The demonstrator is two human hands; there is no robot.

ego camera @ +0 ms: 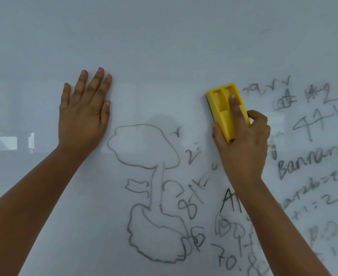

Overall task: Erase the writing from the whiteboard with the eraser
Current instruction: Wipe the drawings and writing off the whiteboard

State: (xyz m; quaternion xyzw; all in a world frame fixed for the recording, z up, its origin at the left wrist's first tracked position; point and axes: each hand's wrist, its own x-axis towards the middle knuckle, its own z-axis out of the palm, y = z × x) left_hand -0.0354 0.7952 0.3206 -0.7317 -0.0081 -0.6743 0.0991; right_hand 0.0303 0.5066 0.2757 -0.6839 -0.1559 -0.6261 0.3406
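Head cam: right hand [241, 144] has the yellow eraser [226, 110] pressed to the whiteboard [164, 36], left hand [84, 110] flat on the board.

Eraser sits tilted, top end leaning left, right of centre on the board, just left of some scribbles and sums. Right hand is wrapped round its lower half, index finger laid along a groove on the back and thumb on the left edge. Left hand is open, fingers spread, palm on bare board well left of the eraser, holding nothing. Below and between the hands there's a tree-like doodle [150, 188], and the word "Bannana" [313, 160] is off to the right.
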